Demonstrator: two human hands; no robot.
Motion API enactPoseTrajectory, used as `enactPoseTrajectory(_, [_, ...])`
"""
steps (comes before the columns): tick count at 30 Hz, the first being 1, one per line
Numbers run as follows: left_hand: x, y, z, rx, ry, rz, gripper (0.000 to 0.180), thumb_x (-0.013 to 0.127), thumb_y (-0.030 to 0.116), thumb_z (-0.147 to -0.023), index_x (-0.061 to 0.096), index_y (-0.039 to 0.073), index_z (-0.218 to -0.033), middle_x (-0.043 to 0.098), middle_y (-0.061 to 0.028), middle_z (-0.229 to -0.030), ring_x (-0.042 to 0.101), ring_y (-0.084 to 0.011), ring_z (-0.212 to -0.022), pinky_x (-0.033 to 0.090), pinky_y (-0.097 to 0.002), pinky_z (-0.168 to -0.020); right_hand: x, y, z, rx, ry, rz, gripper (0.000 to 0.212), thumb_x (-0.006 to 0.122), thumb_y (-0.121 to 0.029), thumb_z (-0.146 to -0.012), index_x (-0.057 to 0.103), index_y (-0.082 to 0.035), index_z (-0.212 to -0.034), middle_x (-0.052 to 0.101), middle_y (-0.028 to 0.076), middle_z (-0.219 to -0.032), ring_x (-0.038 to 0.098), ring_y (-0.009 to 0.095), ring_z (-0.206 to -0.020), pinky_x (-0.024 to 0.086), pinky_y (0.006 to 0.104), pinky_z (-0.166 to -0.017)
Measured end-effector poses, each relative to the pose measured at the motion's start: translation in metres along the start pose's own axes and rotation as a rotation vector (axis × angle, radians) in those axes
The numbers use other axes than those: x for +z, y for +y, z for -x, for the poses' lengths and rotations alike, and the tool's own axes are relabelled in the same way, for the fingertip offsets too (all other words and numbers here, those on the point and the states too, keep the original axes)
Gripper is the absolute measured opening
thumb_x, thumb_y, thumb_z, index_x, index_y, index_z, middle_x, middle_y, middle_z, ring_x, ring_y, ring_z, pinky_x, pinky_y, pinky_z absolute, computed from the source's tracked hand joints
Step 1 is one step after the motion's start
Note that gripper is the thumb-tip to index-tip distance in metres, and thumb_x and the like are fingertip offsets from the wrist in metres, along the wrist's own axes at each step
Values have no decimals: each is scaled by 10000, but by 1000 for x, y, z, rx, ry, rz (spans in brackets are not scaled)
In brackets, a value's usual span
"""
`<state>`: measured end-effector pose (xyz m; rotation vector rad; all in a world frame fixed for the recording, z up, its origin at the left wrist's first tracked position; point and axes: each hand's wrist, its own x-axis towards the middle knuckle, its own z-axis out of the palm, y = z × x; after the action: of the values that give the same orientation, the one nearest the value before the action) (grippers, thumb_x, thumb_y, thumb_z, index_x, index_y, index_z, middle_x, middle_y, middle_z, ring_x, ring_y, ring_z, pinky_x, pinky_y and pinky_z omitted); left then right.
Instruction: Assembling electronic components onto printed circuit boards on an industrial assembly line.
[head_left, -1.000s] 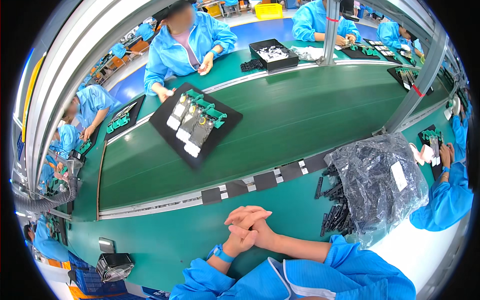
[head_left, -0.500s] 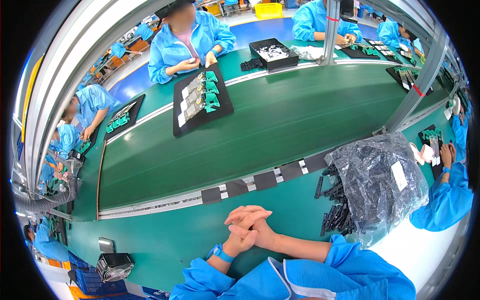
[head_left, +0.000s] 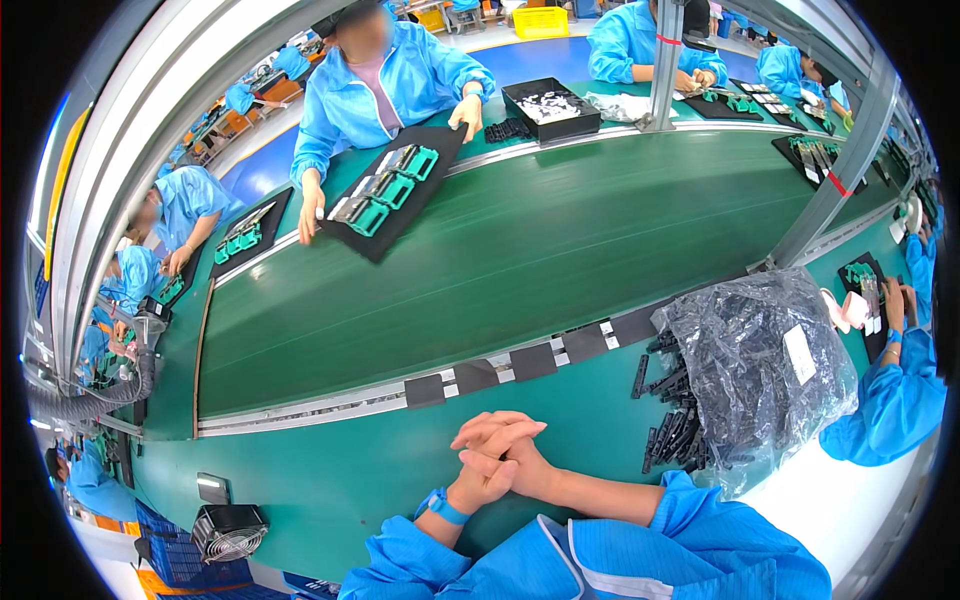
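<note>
My left hand [head_left: 484, 480], with a blue band at its wrist, is clasped with my right hand [head_left: 524, 462] above the near green worktop [head_left: 350, 480]. The fingers of both are interlaced and closed, and no object shows between them. To the right of my hands is a pile of black narrow plastic strips [head_left: 680, 420], partly under a clear plastic bag [head_left: 760, 350] full of similar black pieces. Across the belt, a co-worker grips a black tray [head_left: 400, 220] by two sides; green plastic holders [head_left: 395, 190] with boards sit on it.
A green conveyor belt [head_left: 480, 270] runs across, with dark pads [head_left: 530, 362] along its near rail. A small fan [head_left: 230, 532] stands at the lower left. A metal post [head_left: 825, 170] rises at right. Beyond the belt is a black box of white pieces [head_left: 550, 105]; co-workers sit around.
The co-worker opposite has turned the black tray and now grips it at two sides, with their hands farther apart. My clasped hands have stayed in place.
</note>
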<state>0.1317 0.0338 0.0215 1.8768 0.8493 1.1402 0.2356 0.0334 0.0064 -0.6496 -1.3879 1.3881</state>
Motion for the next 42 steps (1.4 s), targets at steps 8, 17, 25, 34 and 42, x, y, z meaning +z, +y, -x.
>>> enactPoseTrajectory(8, [9, 9, -3, -96, 69, -3, 553, 476, 518, -915, 676, 39, -1106, 625, -164, -1033, 571, -296, -947, 451, -427, -834, -5, -3, -1, 30, 32, -36, 233, 673, -196, -840, 683, -43, -1015, 621, 101, -1034, 579, 252, -990, 483, 410, -834])
enactPoseTrajectory(17, [2, 0, -5, 29, 11, -6, 488, 533, 466, -885, 664, 79, -1151, 608, -161, -1150, 570, -303, -1035, 439, -423, -888, -9, -5, -2, 24, -40, 9, 229, 660, -152, -815, 676, -64, -1027, 617, 105, -1059, 577, 259, -1028, 474, 417, -860])
enactPoseTrajectory(25, [-3, -14, 7, 231, -59, -93, 371, 607, 339, -784, 673, 42, -998, 595, -155, -1021, 576, -305, -987, 472, -438, -852, 1, 36, 7, -102, -186, -29, 328, 654, -335, -827, 625, -116, -1070, 531, 71, -1072, 466, 259, -1125, 424, 427, -914])
enactPoseTrajectory(34, [0, -18, 14, 222, -131, 71, 304, 599, 275, -803, 624, 181, -1092, 502, -157, -1165, 490, -311, -1058, 394, -461, -907, 8, 60, 21, -52, -183, -399, 391, 701, -364, -627, 636, -114, -921, 458, 15, -898, 435, 235, -862, 382, 391, -757])
enactPoseTrajectory(42, [3, -15, 13, 229, -149, 136, 279, 580, 280, -803, 608, 185, -1064, 494, -190, -1161, 482, -315, -1050, 392, -464, -901, -10, 15, 5, -366, -200, 145, 307, 697, -300, -731, 608, -60, -900, 526, 53, -851, 507, 271, -848, 427, 396, -719])
